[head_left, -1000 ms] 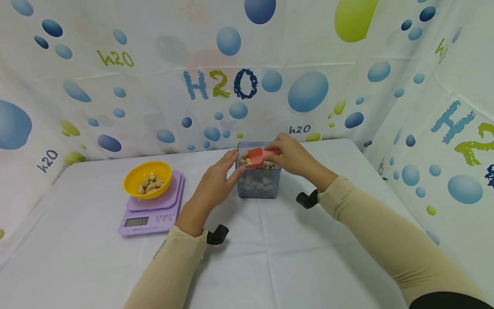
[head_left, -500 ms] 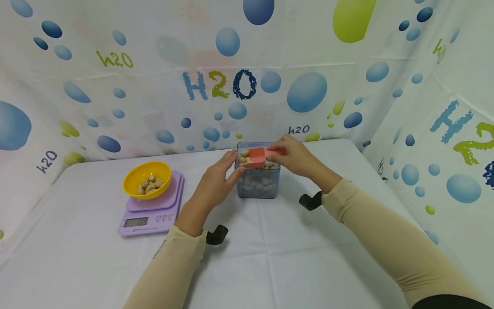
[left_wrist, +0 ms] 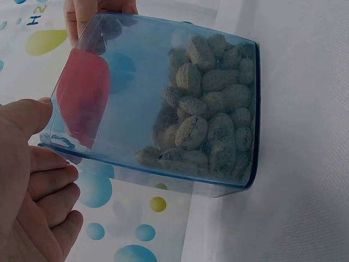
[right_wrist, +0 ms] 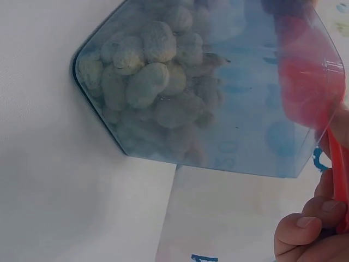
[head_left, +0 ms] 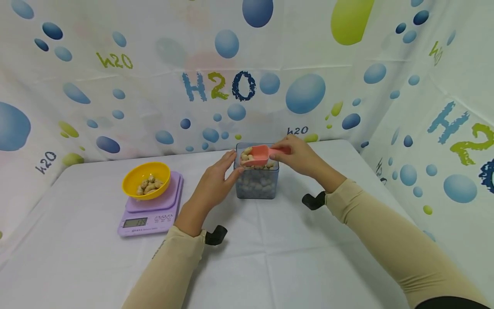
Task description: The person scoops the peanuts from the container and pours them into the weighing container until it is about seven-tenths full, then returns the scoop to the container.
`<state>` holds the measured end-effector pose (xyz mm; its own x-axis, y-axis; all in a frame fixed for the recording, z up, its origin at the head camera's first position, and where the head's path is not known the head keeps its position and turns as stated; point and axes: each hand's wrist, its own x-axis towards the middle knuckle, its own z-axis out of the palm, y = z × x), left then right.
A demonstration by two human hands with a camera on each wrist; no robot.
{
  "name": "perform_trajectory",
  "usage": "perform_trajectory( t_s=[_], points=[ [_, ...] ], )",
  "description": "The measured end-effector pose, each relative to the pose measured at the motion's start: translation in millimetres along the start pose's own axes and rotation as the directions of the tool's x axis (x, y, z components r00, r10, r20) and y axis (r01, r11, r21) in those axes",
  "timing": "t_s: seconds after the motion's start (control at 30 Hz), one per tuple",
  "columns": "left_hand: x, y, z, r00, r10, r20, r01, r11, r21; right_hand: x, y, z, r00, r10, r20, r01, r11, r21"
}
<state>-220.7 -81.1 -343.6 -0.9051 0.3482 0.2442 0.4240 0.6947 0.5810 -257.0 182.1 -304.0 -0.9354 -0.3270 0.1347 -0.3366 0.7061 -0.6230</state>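
The right hand [head_left: 297, 155] is grasping the coral-pink scoop [head_left: 260, 155], its fingers curling around the smooth plastic handle. The scoop's rounded blade is sitting at the mouth of the clear, blue-tinted container [head_left: 257, 191] and carrying a few peanuts [head_left: 247, 153] at its lip. The left hand [head_left: 212, 182] is resting loosely on the container's left side, its fingers lying relaxed along the wall and its thumb touching the near rim. The container is standing upright on the bench [head_left: 297, 266], its squarish, rigid walls showing a heap of rough, ridged peanuts filling the lower part.

To the left, a glossy yellow round bowl [head_left: 130, 186] is sitting on the lilac plastic kitchen scale [head_left: 179, 193], holding a small pile of tan peanuts [head_left: 149, 185]. A creased white cloth is covering the bench, and beige fabric sleeves [head_left: 370, 223] are covering both forearms.

The scale's grey display [head_left: 135, 222] is showing digits that seem to read 139, though they are blurring; the print beside and below is staying too small to read. The backdrop [head_left: 154, 81], patterned with blue and green drops, is displaying "H2O" in blue, green and navy, with smaller "h2O" lettering around it.
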Motion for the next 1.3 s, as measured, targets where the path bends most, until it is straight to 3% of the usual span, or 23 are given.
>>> perform_trajectory(
  t_s=[0.2, 0.47, 0.87, 1.3],
  points=[
    [-3.4, -3.6, -4.3, 1.0, 0.01, -0.014, -0.01, 1.0, -0.019, 2.0, -3.1, -0.1, 1.0, -0.005, -0.006, 0.005, 1.0, 0.016],
    [-7.8, -9.1, -13.9, 1.0, -0.02, -0.023, 0.019, 0.999, -0.03, 5.8, -10.9, -5.5, 0.999, -0.046, -0.007, 0.046, 0.998, 0.033],
    [-20.5, -25.8, -46.8, 0.995, -0.063, -0.078, 0.065, 0.998, 0.024, 17.3, -40.2, -4.7, 0.998, -0.064, -0.016, 0.065, 0.997, 0.039],
    [-39.1, -42.4, -74.5, 0.988, -0.125, -0.09, 0.13, 0.99, 0.045, 30.3, -64.5, 18.8, 0.996, -0.093, 0.01, 0.092, 0.989, 0.12]
  ],
)
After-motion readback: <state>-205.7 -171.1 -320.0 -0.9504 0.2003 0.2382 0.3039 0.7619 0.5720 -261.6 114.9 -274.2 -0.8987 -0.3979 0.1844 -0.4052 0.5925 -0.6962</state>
